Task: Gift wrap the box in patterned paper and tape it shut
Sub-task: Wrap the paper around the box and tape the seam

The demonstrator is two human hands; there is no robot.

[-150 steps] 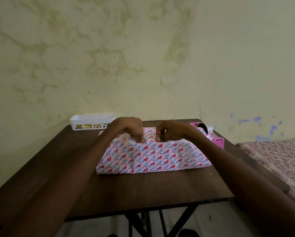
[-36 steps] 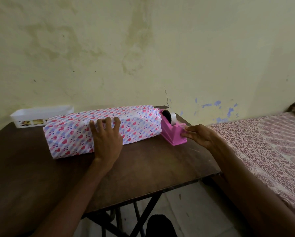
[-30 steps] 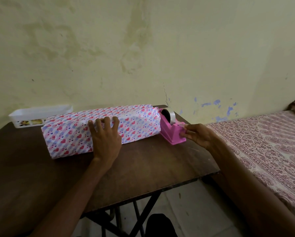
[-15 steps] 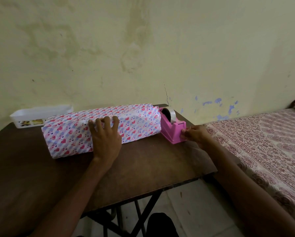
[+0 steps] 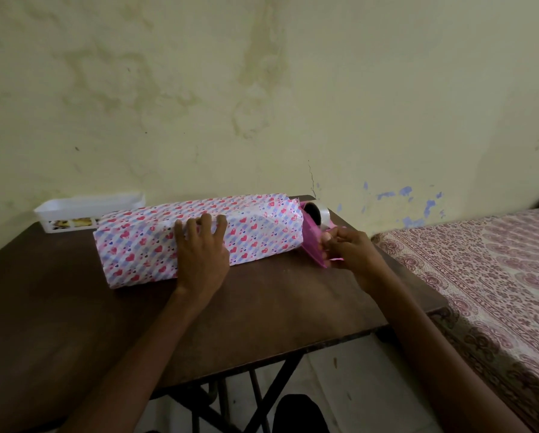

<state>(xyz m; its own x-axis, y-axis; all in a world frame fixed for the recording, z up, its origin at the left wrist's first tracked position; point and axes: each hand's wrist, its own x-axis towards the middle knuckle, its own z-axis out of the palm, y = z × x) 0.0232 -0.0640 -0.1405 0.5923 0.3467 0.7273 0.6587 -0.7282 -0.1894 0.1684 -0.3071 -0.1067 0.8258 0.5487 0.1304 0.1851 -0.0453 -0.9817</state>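
Note:
The long box point(image 5: 137, 245), wrapped in white paper with red and pink hearts, lies across the back of the dark wooden table point(image 5: 262, 314). My left hand point(image 5: 201, 254) presses on its front face, with the spread fingers reaching over the top edge. A pink tape dispenser point(image 5: 311, 245) with a clear tape roll point(image 5: 319, 213) stands against the box's right end. My right hand point(image 5: 349, 251) is at the dispenser's front end, where its curled fingertips pinch the tape. The strip itself is hard to make out.
A white plastic tray point(image 5: 87, 207) stands at the table's back left against the stained wall. A bed with a patterned cover point(image 5: 480, 264) lies close to the table's right edge. The table's metal legs point(image 5: 262, 401) show below its front edge.
My right hand drew back from the dispenser and has returned to its front end, fingers now pinched. My left hand has stayed pressed on the box. Five seconds ago both hands pinched the paper's top seam.

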